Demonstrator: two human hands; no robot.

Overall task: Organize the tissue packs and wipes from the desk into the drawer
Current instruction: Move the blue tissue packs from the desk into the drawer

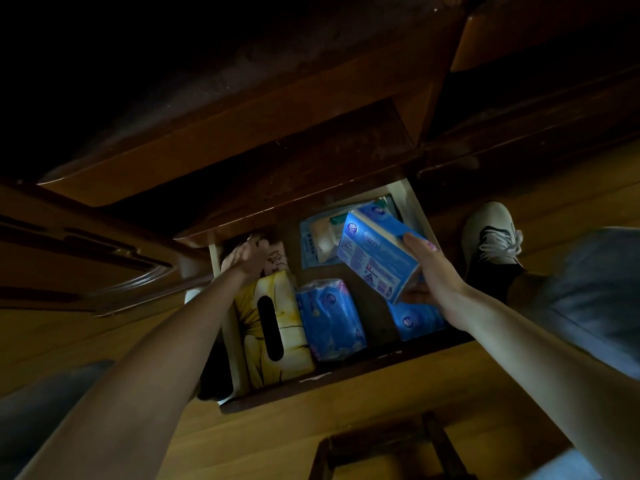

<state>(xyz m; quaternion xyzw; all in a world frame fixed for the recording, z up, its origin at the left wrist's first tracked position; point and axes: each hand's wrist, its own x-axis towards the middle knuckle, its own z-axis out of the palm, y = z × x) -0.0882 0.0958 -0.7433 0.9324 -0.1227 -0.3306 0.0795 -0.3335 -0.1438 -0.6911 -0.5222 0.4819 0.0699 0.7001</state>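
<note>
The open wooden drawer (349, 374) lies below me. My right hand (427, 268) grips a blue tissue box (375, 252), held tilted above the drawer's right half. My left hand (247, 256) reaches into the drawer's far left corner and holds a pale pack with dark scribbles (277, 259). A yellow tissue pack (273, 330) with a dark slot lies along the left side. Beside it sits a blue soft tissue pack (329, 318). Another blue pack (414, 320) lies under my right wrist. A clear bag of wipes (320, 242) rests at the back.
The dark desk underside and another drawer front (242, 140) overhang the drawer. A carved cabinet door (86, 251) is at left. My shoe (491, 233) stands on the wooden floor right of the drawer. A dark stool frame (388, 448) sits near the bottom.
</note>
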